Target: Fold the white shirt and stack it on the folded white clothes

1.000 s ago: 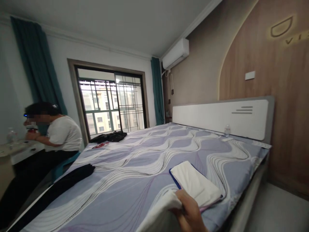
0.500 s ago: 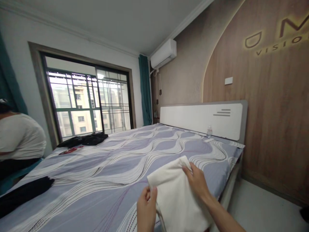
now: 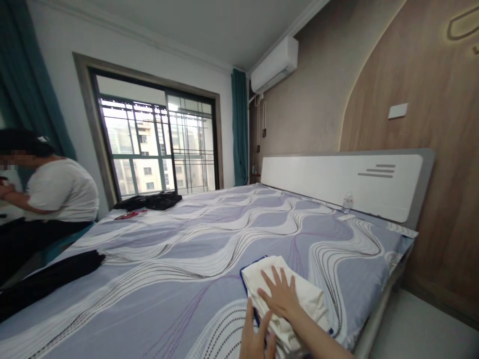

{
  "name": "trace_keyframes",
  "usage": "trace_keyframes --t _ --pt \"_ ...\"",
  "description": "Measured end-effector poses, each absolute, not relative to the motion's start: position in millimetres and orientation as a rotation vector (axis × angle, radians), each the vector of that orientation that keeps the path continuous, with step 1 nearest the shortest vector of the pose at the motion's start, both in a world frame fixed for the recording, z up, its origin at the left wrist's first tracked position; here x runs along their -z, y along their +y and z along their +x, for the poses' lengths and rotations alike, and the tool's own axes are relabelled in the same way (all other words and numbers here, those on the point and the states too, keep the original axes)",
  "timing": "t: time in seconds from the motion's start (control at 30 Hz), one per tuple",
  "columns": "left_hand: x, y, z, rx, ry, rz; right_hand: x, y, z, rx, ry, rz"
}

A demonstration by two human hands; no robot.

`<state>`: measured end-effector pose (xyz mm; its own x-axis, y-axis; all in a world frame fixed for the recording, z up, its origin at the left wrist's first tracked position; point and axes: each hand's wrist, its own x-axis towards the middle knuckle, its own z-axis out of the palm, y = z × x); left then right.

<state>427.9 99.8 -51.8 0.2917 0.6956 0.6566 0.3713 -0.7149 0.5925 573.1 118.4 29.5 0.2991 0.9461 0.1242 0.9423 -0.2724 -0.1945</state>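
Note:
A folded white cloth [image 3: 312, 296] lies on a blue-edged item [image 3: 247, 280] near the right edge of the bed [image 3: 194, 249]. My right hand [image 3: 280, 296] rests flat on top of the cloth with its fingers spread. My left hand [image 3: 256, 339] is at the cloth's near left edge, fingers pointing up and touching the fabric. Neither hand grips anything.
Dark clothing [image 3: 48, 276] lies at the bed's left edge, more dark items [image 3: 149, 201] near the window. A small bottle [image 3: 348, 202] stands by the headboard [image 3: 337, 182]. A person in a white shirt [image 3: 62, 189] sits at the left.
The white cloth was held up in both hands half a second ago; now it lies folded on the bed with my hands pressing on it. The view swung back to the left.

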Motion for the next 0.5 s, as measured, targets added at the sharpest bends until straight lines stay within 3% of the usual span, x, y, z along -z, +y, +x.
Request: trace_keyframes --t 0.33,0.5 --pt "50.9 91.8 416.3 -1.243 0.786 2.542 -48.0 142.4 574.6 -0.214 -1.594 -2.484" --pt "59.2 87.7 406.9 -1.049 1.026 2.721 -45.4 142.8 573.0 -0.222 -1.587 -2.492"
